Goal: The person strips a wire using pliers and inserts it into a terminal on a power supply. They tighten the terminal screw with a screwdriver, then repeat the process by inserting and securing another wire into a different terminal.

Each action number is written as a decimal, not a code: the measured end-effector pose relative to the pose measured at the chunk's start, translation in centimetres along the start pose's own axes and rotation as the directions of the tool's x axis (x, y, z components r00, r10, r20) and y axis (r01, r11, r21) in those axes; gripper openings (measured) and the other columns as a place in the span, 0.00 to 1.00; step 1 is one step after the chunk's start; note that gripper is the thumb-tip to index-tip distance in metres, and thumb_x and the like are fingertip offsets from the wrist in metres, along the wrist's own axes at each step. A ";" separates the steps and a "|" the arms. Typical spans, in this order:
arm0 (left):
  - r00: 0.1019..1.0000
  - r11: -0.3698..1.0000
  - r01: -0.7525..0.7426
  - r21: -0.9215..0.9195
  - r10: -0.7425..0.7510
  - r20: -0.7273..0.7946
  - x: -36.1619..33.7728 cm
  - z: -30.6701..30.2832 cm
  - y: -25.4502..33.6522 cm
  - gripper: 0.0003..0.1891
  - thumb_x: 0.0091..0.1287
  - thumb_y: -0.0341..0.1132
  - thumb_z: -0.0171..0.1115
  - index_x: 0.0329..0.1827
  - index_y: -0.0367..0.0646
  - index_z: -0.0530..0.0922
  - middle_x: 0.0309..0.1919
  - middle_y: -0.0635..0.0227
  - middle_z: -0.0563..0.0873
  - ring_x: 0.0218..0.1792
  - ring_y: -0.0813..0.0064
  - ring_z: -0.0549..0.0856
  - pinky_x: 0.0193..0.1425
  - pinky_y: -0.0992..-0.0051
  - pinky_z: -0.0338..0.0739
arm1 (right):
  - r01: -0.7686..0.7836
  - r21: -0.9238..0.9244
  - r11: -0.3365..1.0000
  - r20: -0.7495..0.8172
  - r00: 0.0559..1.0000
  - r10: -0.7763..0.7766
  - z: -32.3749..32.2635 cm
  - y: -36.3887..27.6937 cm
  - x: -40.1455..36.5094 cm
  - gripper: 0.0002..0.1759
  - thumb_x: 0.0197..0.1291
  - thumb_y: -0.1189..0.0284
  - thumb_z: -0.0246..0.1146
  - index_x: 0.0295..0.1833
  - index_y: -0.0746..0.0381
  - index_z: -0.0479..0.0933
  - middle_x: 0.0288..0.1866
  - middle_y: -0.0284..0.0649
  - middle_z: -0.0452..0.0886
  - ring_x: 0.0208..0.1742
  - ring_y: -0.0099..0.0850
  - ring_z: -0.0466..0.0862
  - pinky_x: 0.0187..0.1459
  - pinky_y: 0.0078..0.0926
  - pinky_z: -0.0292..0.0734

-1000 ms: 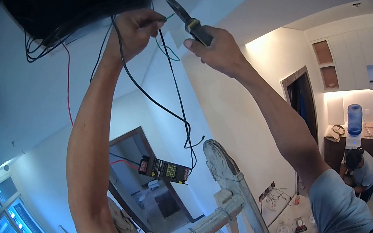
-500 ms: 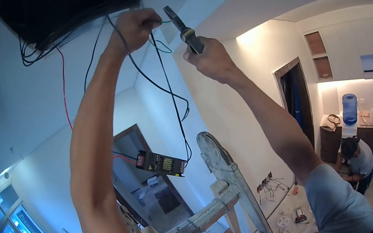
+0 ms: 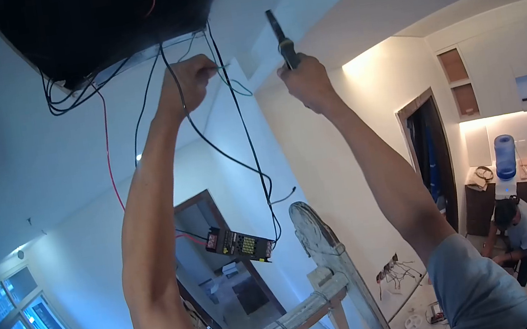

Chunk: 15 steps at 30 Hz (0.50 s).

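Now pliers [image 3: 287, 48] farther off, green wire [image 3: 249, 93] pinched

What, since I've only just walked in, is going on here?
Someone is working overhead on loose wiring beside a dark ceiling opening. Their left hand pinches a thin green wire, while the right hand holds up pliers, apart from the wire. Below, a black box hangs on cables, near a worn ladder. Another person is bent low at the right.
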<state>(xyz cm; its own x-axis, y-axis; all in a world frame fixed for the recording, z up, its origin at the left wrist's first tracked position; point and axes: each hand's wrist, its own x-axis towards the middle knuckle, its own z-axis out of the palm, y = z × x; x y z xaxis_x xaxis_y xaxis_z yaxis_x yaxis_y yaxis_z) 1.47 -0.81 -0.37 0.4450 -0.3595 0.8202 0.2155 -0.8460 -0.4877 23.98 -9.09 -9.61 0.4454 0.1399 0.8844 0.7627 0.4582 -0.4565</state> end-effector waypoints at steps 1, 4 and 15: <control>0.997 0.997 0.080 -0.012 -0.080 -0.007 -0.8 0.2 -0.2 0.07 0.66 0.24 0.59 0.40 0.36 0.86 0.29 0.60 0.89 0.27 0.72 0.84 0.37 0.71 0.79 | -0.046 0.127 0.991 0.166 0.986 0.024 -0.9 0.8 -1.5 0.21 0.61 0.63 0.65 0.46 0.74 0.77 0.34 0.52 0.85 0.36 0.42 0.88 0.38 0.38 0.82; 0.999 0.995 0.043 -0.091 -0.043 0.003 -1.4 0.1 -0.7 0.07 0.66 0.24 0.59 0.41 0.36 0.85 0.27 0.61 0.87 0.26 0.74 0.81 0.36 0.73 0.77 | -0.100 0.228 0.969 0.376 0.926 0.007 -4.1 0.7 -5.4 0.21 0.63 0.62 0.67 0.46 0.71 0.76 0.31 0.45 0.84 0.29 0.31 0.87 0.33 0.30 0.80; 0.987 0.986 0.053 -0.160 -0.028 0.157 -0.5 -0.6 1.8 0.07 0.64 0.27 0.62 0.41 0.36 0.86 0.27 0.67 0.86 0.28 0.80 0.80 0.37 0.75 0.74 | 0.528 -0.769 0.360 0.233 0.756 -0.611 -5.7 1.3 -4.3 0.12 0.59 0.68 0.68 0.37 0.68 0.80 0.44 0.44 0.75 0.50 0.38 0.79 0.49 0.43 0.76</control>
<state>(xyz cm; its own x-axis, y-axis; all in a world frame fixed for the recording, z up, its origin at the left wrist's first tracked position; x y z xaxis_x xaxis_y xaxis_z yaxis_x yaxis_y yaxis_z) 1.14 -2.34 -1.44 0.5698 -0.2694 0.7764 0.0974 -0.9159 -0.3893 25.79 -14.11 -14.56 -0.2387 0.0302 0.9706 0.8703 -0.4368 0.2277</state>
